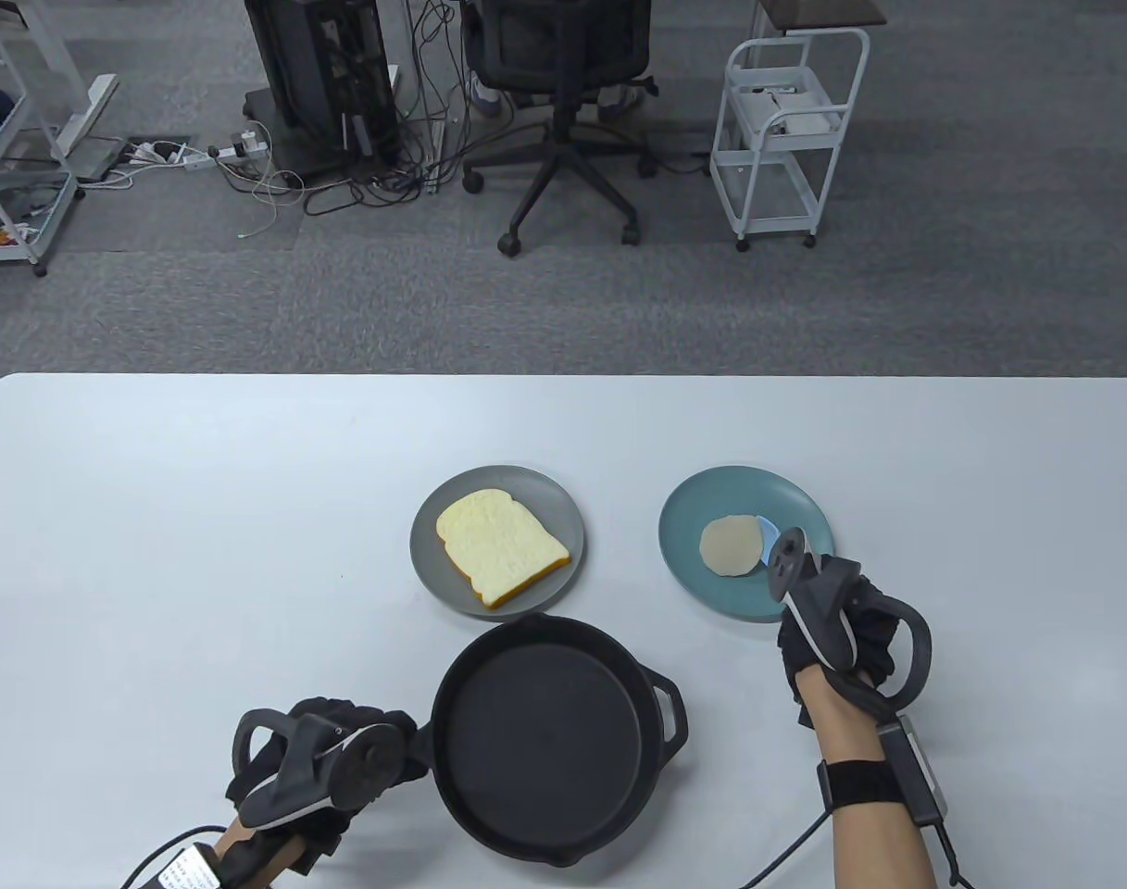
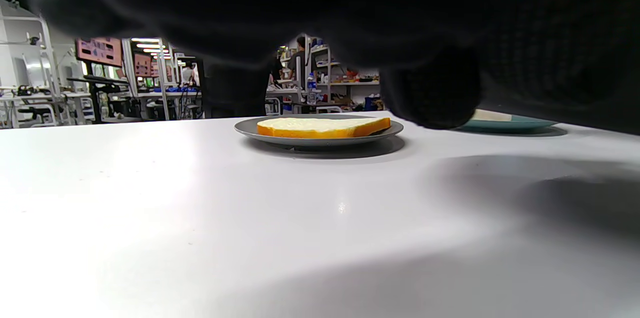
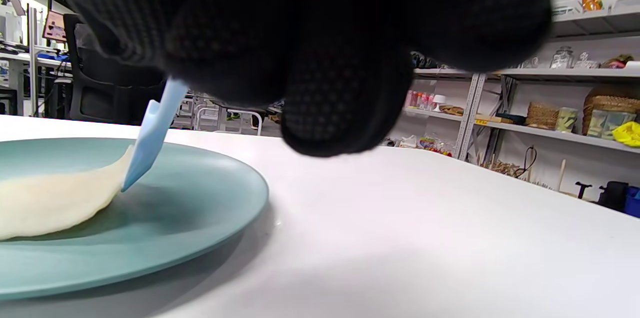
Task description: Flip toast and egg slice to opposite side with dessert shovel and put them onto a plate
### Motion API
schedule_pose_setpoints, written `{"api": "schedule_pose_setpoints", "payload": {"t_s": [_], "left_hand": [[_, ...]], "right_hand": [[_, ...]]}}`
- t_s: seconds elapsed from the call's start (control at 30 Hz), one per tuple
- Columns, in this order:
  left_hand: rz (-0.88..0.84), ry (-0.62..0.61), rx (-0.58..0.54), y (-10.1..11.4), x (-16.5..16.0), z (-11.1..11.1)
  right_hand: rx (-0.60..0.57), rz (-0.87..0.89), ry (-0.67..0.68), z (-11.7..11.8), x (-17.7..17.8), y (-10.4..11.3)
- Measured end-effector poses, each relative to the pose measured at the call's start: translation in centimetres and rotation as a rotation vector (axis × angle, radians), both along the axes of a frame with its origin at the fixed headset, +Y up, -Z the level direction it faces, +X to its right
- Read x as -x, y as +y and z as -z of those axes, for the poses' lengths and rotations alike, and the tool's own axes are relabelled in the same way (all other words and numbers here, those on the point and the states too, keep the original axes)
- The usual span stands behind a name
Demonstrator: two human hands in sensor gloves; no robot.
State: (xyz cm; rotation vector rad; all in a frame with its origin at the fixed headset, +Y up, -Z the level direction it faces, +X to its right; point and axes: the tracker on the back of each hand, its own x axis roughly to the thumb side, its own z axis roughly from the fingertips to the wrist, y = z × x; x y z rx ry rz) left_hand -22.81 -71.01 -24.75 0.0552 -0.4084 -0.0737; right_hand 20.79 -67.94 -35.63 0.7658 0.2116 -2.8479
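Near the table's (image 1: 156, 482) front edge, the left hand (image 1: 327, 755) has its grip wrapped around the handle of the black pan (image 1: 544, 736); the handle itself is hidden under the glove. Behind the pan, toward the table's middle, the toast (image 1: 500, 546) lies flat on a grey plate (image 1: 433, 556). To the right, the egg slice (image 1: 732, 544) lies on a teal plate (image 1: 702, 495), one edge lifted by the tip of the light blue shovel (image 3: 150, 137). The right hand (image 1: 836, 630) grips that shovel, fingers curled around its handle.

Overhead; wrist cameras low (perhaps tabletop-level).
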Motion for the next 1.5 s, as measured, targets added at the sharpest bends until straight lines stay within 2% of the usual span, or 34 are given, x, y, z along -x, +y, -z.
{"api": "schedule_pose_setpoints", "payload": {"t_s": [0.2, 0.37, 0.57, 0.77, 0.97, 1.17, 1.5], "left_hand": [[0.001, -0.002, 0.004, 0.0, 0.0, 0.0], [-0.008, 0.000, 0.002, 0.1, 0.1, 0.0], [-0.001, -0.003, 0.002, 0.0, 0.0, 0.0], [0.003, -0.001, 0.013, -0.2, 0.1, 0.1], [-0.007, 0.022, 0.036, -0.7, 0.7, 0.6], [-0.007, 0.008, 0.056, -1.3, 0.7, 0.9], [0.031, -0.038, 0.152, -3.9, 0.3, 1.9]], "right_hand": [[0.014, -0.016, -0.061, 0.4, -1.2, 0.8], [-0.005, -0.023, -0.085, -0.1, -1.8, 1.8], [0.000, -0.020, -0.038, -1.2, -1.5, 2.5], [-0.104, 0.132, 0.133, -3.4, 1.6, 3.4], [-0.182, 0.368, 0.262, -5.6, 5.1, 2.1], [-0.240, 0.601, 0.338, -8.0, 6.8, 0.8], [-0.279, 0.682, 0.426, -10.6, 7.2, 0.2]]}}
